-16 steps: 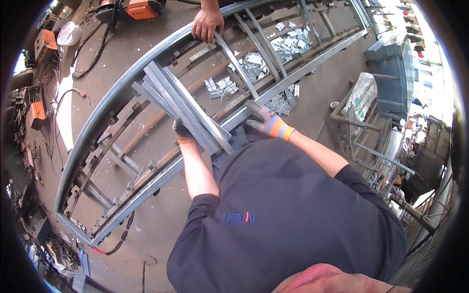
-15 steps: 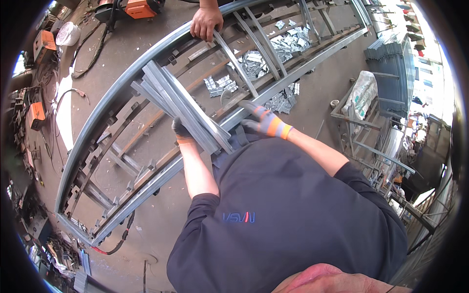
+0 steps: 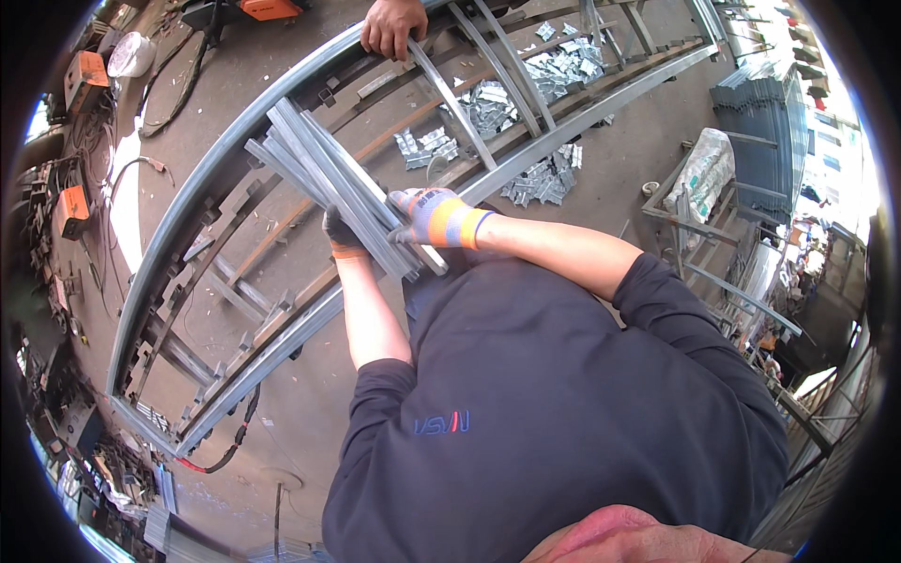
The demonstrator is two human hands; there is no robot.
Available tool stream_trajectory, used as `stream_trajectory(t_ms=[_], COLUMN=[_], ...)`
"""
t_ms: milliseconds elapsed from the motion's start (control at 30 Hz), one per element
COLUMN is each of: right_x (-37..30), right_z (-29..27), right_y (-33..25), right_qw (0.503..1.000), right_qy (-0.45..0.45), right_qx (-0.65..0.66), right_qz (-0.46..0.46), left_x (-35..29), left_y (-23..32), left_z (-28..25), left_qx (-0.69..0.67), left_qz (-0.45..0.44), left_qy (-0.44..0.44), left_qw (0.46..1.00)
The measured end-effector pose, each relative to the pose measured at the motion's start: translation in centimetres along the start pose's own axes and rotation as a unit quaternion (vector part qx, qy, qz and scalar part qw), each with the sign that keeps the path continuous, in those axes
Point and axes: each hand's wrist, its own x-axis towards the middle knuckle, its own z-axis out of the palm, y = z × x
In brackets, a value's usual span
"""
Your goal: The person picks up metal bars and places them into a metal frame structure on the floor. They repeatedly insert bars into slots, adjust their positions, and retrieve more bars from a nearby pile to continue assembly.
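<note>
A person in a dark long-sleeved shirt, seen from above, holds a bundle of grey metal bars (image 3: 343, 192) in front of the chest. The bundle slants from upper left down to lower right, above a large curved steel frame (image 3: 188, 178) that lies on the concrete floor (image 3: 310, 413). The left hand (image 3: 340, 235), in a dark glove with an orange cuff, has its grip closed around the underside of the bundle near its lower end. The right hand (image 3: 434, 216), in a grey glove with blue and orange bands, lies closed over the top of the same end, just beside the left. At the upper edge, another person's bare hand (image 3: 392, 26) grips a crossbar of the frame. Small metal brackets (image 3: 526, 89) lie scattered inside the frame's far part. Orange machines (image 3: 75, 211) and cables sit along the left.
</note>
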Motion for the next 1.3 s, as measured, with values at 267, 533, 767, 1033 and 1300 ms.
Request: stream_trajectory(t_ms=[267,533,767,1033,1300], right_x=[-1.2,-3.3,-10.3,-18.1,-19.9], right_z=[0.5,0.4,1.9,4.3,7.3], right_y=[1.3,4.9,9.5,11.4,12.5], right_qw=[0.992,0.978,0.974,0.965,0.963], right_qy=[0.069,0.161,0.187,0.203,0.182], right_qx=[0.108,0.125,0.092,0.125,0.138], right_qz=[0.019,0.044,0.085,0.108,0.142], left_x=[0.1,0.5,0.4,0.6,0.9], left_y=[-0.5,-0.3,0.4,0.7,0.7], left_z=[-2.2,1.8,3.9,3.7,3.0], left_qx=[-0.012,-0.069,-0.066,-0.080,-0.089], left_qz=[0.021,0.028,0.013,0.002,-0.005], left_qy=[0.110,-0.049,-0.075,-0.080,-0.098], left_qw=[0.994,0.996,0.995,0.994,0.991])
